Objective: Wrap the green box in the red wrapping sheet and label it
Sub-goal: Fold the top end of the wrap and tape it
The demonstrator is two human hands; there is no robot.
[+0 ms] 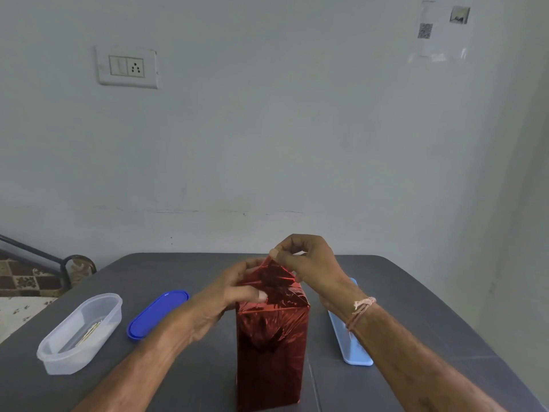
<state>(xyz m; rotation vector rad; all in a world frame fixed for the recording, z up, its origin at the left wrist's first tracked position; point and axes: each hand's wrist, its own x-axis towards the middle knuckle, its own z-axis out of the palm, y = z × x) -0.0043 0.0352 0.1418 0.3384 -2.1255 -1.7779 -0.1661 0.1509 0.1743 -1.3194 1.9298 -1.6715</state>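
The box stands upright near the table's front edge, fully covered by the shiny red wrapping sheet (271, 346); no green shows. At its top the foil is gathered into loose folds. My right hand (309, 266) pinches a corner flap of the foil between thumb and forefinger and holds it up above the box top. My left hand (234, 292) holds the left side of the top, thumb pressed onto the folded foil, fingers curled behind it. No label is in view.
A clear plastic tub (80, 334) with small pale items inside sits at the left on the grey table (190, 370), its blue lid (157, 313) beside it. A light blue tray (350, 337) lies right of the box, partly under my right forearm. A bed and wall lie beyond.
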